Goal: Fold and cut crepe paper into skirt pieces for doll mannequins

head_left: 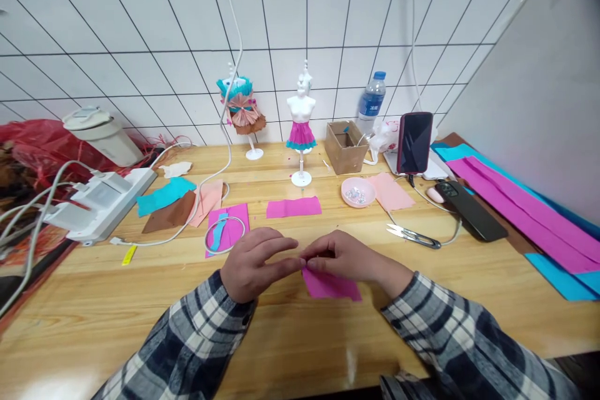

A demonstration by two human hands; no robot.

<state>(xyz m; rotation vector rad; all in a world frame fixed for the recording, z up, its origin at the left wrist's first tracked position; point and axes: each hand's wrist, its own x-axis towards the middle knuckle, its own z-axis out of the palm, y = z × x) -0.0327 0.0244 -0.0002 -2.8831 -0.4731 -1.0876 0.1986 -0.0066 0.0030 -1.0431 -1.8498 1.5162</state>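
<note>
Head view: your right hand (344,256), fingertips pinched, has magenta crepe-paper piece (332,286) by its left corner; paper lies under and nearside of that hand, long axis slanting rightward toward you. Your left hand (255,264), loosely spread, reaches same corner from left, farther from paper's bulk; cannot tell whether it grips.

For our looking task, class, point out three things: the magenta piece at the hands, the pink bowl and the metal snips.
magenta piece (332,286): head view, its flat lower part
pink bowl (357,182): head view, its inner back wall
metal snips (413,236): head view, mid-body
</note>
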